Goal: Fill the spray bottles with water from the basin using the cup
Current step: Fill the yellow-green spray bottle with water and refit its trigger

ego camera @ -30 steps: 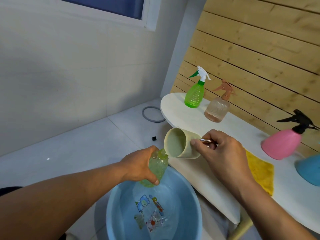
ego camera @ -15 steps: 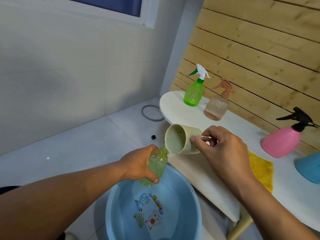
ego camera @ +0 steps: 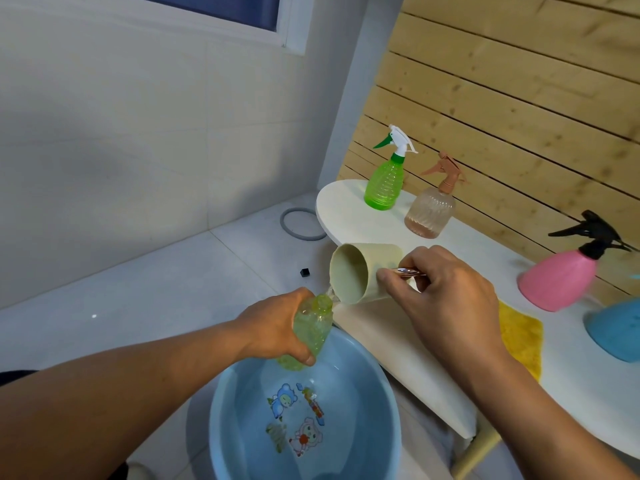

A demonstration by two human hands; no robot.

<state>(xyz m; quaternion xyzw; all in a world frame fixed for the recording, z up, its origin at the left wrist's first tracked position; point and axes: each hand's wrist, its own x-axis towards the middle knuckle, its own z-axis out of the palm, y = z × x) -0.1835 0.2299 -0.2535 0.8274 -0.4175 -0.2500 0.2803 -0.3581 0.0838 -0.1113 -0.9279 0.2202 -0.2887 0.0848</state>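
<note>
The left hand point(ego camera: 277, 327) has its grip clamped round an uncapped green bottle point(ego camera: 310, 336), tilted over the basin point(ego camera: 388, 427) at 6 o'clock. Just at 2 o'clock of the bottle's mouth, the cup point(ego camera: 360, 271) lies tipped, a thin stream of water running from its rim. The right hand point(ego camera: 446, 296) has its grip clamped on the cup's handle. On the counter point(ego camera: 571, 386), from 12 to 3 o'clock, stand green point(ego camera: 384, 181), brown point(ego camera: 431, 211), pink point(ego camera: 561, 278) and blue point(ego camera: 616, 329) sprayers beside a yellow cloth point(ego camera: 519, 337).

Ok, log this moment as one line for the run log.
phase: pouring | left hand: holds uncapped green bottle over basin | right hand: tips cup at bottle mouth
</note>
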